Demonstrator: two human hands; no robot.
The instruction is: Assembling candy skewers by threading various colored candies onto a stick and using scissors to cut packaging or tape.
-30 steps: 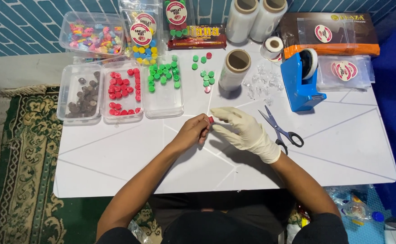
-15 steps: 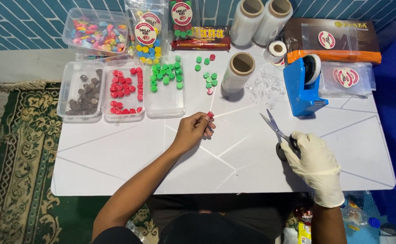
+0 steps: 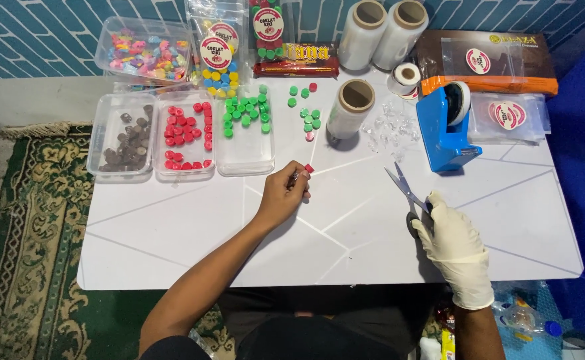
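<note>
My bare left hand point(image 3: 284, 193) rests on the white table point(image 3: 172, 233) near its middle. Its fingertips pinch a narrow clear plastic sleeve with a small red candy point(image 3: 309, 169) at the end. Loose green and red candies point(image 3: 310, 120) lie just beyond it. My right hand point(image 3: 454, 245), in a white glove, is at the table's front right. Its fingers are closed on the handles of the scissors point(image 3: 404, 188), whose blades lie spread on the table and point to the far left.
Three clear trays hold brown candies point(image 3: 124, 150), red candies point(image 3: 182, 137) and green candies point(image 3: 244, 113). A blue tape dispenser point(image 3: 447, 130), rolls of clear film point(image 3: 350, 108), candy bags point(image 3: 216, 50) and a brown box point(image 3: 486, 63) line the back. A patterned carpet point(image 3: 26, 220) lies left.
My gloved right hand left the left hand and the sleeve, moved to the right and took hold of the scissors. The left hand stayed put, holding the sleeve.
</note>
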